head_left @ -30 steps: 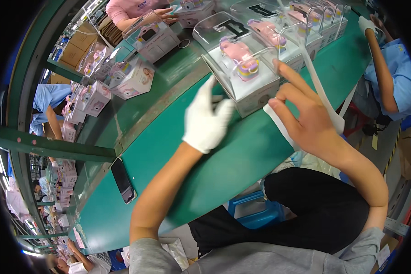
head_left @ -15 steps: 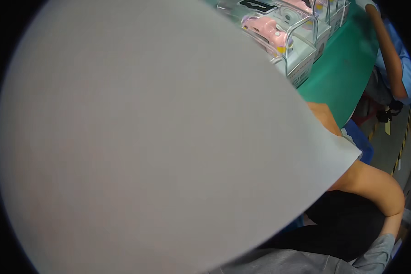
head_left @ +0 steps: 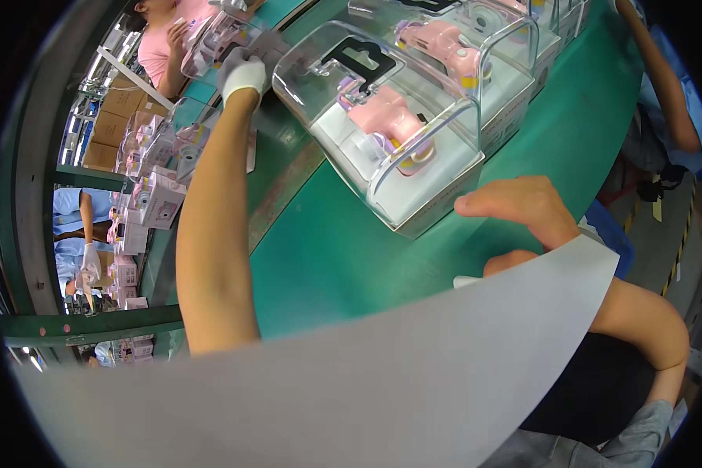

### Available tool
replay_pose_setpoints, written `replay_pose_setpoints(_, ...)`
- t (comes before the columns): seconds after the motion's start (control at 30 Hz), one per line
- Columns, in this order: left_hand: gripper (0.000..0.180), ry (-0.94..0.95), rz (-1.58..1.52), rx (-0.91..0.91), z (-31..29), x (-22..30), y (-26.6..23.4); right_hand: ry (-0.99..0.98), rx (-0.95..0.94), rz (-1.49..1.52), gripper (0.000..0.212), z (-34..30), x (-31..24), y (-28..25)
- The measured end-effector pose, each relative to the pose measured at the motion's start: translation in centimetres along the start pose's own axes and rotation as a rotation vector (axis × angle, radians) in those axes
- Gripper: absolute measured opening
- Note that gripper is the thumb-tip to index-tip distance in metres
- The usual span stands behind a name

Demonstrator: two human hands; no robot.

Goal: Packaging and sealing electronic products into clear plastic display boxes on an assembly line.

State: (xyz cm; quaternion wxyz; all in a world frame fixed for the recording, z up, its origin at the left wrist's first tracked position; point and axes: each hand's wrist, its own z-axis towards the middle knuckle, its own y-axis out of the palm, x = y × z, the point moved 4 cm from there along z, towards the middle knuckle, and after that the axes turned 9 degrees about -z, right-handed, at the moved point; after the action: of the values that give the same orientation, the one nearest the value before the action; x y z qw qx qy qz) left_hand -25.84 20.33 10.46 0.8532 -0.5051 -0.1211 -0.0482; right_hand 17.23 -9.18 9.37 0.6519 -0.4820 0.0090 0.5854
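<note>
My left hand (head_left: 244,76), in a white glove with grey fingertips, reaches to the far left. Its bent fingers grip a clear plastic package (head_left: 220,45) with a pink toy inside; blur hides the exact grip. My right hand (head_left: 526,209) is bare, its index finger and thumb apart. A small white piece (head_left: 466,281) shows beside the thumb; I cannot tell what it is. Just left of the index fingertip stands a clear display package (head_left: 413,183) with a black hanger tab and a pink toy camera. A blurred pale sheet (head_left: 351,398) covers the lower view and part of the right hand.
More such packages (head_left: 499,86) line the green tabletop (head_left: 366,269) toward the far right. Packages (head_left: 136,199) also stand in a row at left behind a green frame (head_left: 125,318). Co-workers in pink (head_left: 154,51) and light blue (head_left: 688,109) sit nearby.
The pale sheet has dropped from most of the view to its lower part. My left arm, my right fingers and the near package have come into sight.
</note>
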Motion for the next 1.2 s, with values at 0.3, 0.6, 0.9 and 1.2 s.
replay_pose_setpoints(0.3, 0.021, 0.285, -0.158, -0.078, -10.6, 3.0, -10.6, -0.148, 0.072, 0.018, 0.040, 0.3, -2.1, 0.0)
replay_pose_setpoints(0.6, 0.038, 0.253, -0.116, -0.334, -19.6, 0.5, -19.8, -0.186, 0.061, 0.083, 0.021, -0.3, -2.8, -0.7)
replay_pose_setpoints(0.9, 0.032, 0.311, -0.234, -0.513, -38.0, 6.3, -24.7, -0.193, -0.196, 0.177, 0.010, 0.8, -5.0, 1.6)
replay_pose_setpoints(1.2, 0.042, 0.313, -0.686, 0.080, -49.1, 16.4, -24.8, -0.477, -0.107, 0.555, 0.011, 0.4, -10.4, 4.6)
